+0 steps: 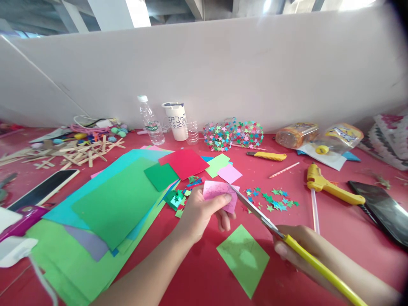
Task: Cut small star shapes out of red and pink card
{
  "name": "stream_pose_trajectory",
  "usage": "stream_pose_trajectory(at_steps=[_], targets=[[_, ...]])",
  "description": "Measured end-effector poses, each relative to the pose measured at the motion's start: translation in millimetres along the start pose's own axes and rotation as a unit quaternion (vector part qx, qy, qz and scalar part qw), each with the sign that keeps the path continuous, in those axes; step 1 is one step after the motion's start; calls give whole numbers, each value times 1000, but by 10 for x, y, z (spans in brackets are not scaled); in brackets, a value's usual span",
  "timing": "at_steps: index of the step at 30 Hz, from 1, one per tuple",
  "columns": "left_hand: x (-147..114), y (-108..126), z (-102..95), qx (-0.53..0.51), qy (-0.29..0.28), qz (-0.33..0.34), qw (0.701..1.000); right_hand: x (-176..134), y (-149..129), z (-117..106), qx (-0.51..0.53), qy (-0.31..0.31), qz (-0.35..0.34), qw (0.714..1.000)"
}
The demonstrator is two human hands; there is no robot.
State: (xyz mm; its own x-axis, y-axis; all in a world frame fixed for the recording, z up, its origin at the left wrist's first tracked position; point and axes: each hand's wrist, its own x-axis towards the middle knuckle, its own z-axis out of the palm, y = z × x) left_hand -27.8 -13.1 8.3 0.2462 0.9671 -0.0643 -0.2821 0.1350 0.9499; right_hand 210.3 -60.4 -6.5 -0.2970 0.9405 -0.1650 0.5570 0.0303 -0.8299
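Between thumb and fingers, my left hand (204, 206) pinches a small sheet of pink paper (219, 191) with star outlines drawn on it. My right hand (296, 242) grips a pair of scissors (264, 219) with yellow handles; the blades point up and left, their tips at the pink paper's right edge. Part of the right fingers is hidden behind the handle. Below the hands a light green paper square (244, 259) lies on the red table (197, 272), with faint star outlines on it. Small cut-out paper stars (274, 199) are scattered beyond the scissors.
Stacked coloured sheets (117, 204) cover the left side, near wooden sticks (86, 153) and a phone (41, 191). A yellow glue gun (331, 187), a box cutter (267, 156) and a black phone (379, 212) lie right. A water bottle (151, 123), a cup (177, 121) and star-covered bottles (234, 134) stand behind.
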Motion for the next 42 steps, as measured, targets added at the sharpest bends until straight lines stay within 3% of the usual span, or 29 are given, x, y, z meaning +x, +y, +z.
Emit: stream_pose_trajectory(at_steps=[9, 13, 24, 42], targets=[[-78, -67, 116, 10, 4, 13, 1000, -60, 21, 53, 43, -23, -11, 999], [-114, -67, 157, 45, 26, 18, 999, -95, -34, 75, 57, -10, 23, 998], [-138, -119, 206, 70, 22, -3, 997, -101, -234, 120, 105, -101, 97, 985], [-132, -170, 224, 86, 40, 4, 995, -110, -267, 221, 93, -62, 95, 989]])
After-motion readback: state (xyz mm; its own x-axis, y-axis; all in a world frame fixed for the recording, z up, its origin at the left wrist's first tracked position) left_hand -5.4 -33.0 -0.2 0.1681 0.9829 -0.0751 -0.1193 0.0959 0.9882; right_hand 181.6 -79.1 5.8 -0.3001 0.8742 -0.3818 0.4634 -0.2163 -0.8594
